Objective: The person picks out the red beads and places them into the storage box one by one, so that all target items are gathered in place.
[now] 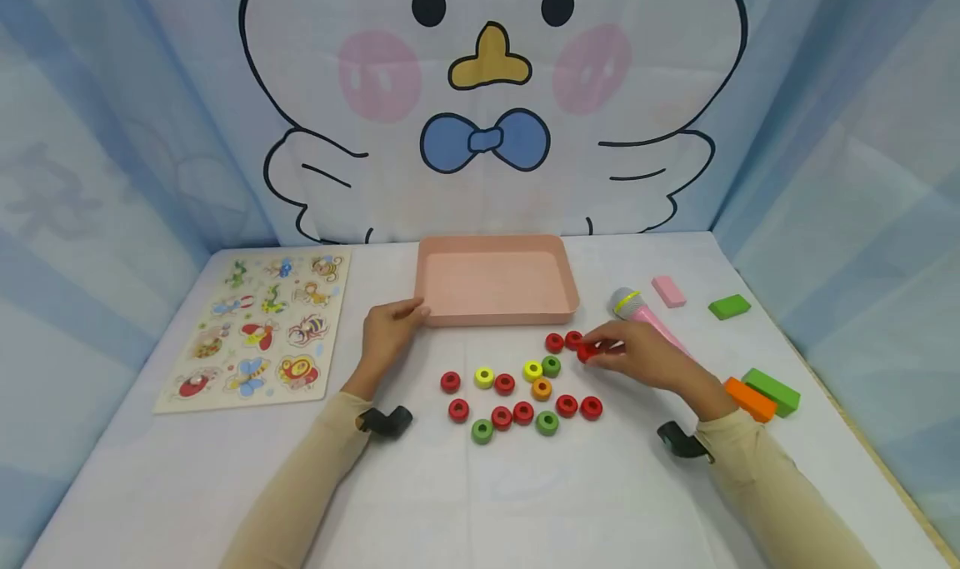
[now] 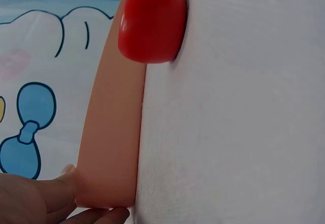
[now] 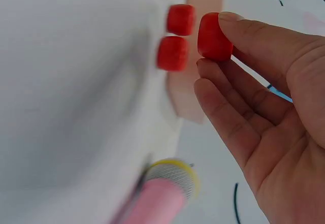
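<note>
My left hand (image 1: 392, 331) grips the near left corner of a pink tray (image 1: 498, 320), thumb on one side of the wall and fingers on the other in the left wrist view. Between thumb and fingertips my right hand (image 1: 647, 354) pinches a red bead (image 3: 214, 37), held above the table to the right of two more red beads (image 3: 175, 54). Spread out below the tray lie several ring-shaped beads with holes, in red (image 1: 504, 384), yellow (image 1: 484, 377), green (image 1: 547, 423) and orange (image 1: 542, 388).
A pink toy microphone (image 1: 651, 319) lies just beyond my right hand. Pink (image 1: 669, 291), green (image 1: 729, 306) and orange (image 1: 750, 400) blocks sit at the right. On the left is a board with insect pictures (image 1: 258, 336). A printed curtain (image 1: 487, 194) hangs behind the table.
</note>
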Available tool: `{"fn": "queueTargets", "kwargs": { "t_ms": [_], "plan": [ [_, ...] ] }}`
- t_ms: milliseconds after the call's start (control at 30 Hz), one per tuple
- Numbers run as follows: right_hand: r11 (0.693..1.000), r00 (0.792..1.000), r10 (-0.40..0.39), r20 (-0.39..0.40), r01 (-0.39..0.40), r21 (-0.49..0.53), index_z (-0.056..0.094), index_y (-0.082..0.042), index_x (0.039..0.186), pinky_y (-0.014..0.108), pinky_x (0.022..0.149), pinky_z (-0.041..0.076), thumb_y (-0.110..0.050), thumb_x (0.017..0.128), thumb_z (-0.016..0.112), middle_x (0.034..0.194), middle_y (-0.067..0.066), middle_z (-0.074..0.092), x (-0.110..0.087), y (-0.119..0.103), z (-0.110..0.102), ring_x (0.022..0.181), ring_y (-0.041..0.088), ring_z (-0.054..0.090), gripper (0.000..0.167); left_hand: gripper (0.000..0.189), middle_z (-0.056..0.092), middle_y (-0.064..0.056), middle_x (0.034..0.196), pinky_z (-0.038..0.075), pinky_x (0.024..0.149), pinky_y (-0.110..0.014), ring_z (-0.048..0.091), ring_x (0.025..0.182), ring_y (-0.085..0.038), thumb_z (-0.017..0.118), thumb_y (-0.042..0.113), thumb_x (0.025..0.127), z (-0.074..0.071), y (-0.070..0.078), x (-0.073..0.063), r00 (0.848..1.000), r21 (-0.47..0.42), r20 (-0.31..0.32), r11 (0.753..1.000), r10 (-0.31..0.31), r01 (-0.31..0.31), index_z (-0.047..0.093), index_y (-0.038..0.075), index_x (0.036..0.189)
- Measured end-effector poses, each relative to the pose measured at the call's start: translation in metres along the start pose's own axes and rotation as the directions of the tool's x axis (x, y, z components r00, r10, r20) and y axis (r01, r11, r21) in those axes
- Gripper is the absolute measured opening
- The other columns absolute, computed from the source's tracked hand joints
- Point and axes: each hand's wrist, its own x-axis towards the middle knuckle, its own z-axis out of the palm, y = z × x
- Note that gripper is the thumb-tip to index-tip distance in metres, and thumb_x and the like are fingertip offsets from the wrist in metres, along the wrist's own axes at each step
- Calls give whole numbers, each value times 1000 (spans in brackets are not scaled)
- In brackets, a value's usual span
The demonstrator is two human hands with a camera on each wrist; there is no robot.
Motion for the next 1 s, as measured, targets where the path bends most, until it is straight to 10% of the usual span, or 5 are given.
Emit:
{"fn": "queueTargets", "kwargs": {
  "t_ms": [467, 1000],
  "plan": [
    [991, 993, 97, 74, -89, -102, 66, -5, 122, 38, 90, 51, -13, 91, 72, 111, 9, 65, 129, -18, -16, 102, 26, 58, 33, 36, 64, -15, 126, 46, 98, -40, 55, 123, -28, 71, 21, 92, 2, 1, -2, 998, -65, -38, 996, -56, 53, 68, 3, 123],
    [986, 987, 97, 126, -78, -147, 57, -4, 133, 43, 95, 49, -18, 91, 72, 121, 15, 62, 140, -6, -8, 111, 30, 59, 46, 35, 65, -13, 125, 47, 97, -39, 55, 122, -26, 72, 21, 91, 5, 3, -2, 998, -69, -48, 997, -35, 31, 69, 4, 121]
  ]
}}
